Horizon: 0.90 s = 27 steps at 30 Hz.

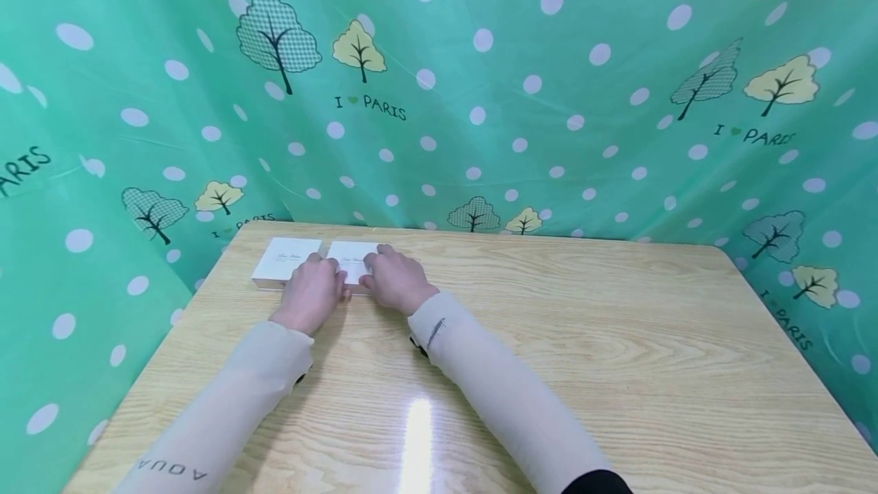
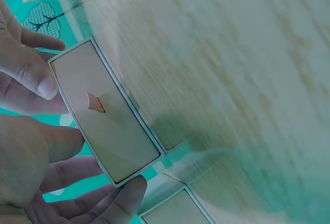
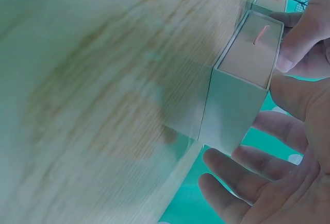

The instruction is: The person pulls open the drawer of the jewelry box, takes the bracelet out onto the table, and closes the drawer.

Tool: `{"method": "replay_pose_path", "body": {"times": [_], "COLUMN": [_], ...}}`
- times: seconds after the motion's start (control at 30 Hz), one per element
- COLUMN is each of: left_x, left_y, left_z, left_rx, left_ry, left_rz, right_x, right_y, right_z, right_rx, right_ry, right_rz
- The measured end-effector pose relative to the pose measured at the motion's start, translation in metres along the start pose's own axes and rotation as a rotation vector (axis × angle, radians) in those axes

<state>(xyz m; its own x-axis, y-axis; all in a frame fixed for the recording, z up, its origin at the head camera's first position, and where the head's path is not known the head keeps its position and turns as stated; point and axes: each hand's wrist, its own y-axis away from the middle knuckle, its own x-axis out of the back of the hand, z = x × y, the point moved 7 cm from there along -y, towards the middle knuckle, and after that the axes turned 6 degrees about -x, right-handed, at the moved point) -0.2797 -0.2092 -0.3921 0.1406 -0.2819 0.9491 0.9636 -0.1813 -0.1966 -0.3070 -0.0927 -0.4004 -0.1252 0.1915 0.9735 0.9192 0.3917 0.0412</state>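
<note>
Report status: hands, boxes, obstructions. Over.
Left hand, right hand: both gripping right box. Right box far back on table. Left box close beside; no other obstruction seen.

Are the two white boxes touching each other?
Apart: the head view shows a narrow gap between the left box and the right box.

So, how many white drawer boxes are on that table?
2: the left white drawer box near the far left corner of the table, partly behind the left hand, and the right white drawer box beside it, between that hand and the right hand. No other shows.
</note>
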Motion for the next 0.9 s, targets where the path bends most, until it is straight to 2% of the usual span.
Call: {"method": "replay_pose_path", "body": {"times": [0.9], "left_x": [-0.005], "left_y": [0.0035], "left_z": [0.0085], "left_rx": [-0.017], "left_ry": [0.023], "left_rz": [0.026], "right_x": [0.0018], "right_y": [0.009], "right_z": [0.0099], "right_rx": [-0.021], "right_ry": [-0.059], "right_rz": [-0.029]}}
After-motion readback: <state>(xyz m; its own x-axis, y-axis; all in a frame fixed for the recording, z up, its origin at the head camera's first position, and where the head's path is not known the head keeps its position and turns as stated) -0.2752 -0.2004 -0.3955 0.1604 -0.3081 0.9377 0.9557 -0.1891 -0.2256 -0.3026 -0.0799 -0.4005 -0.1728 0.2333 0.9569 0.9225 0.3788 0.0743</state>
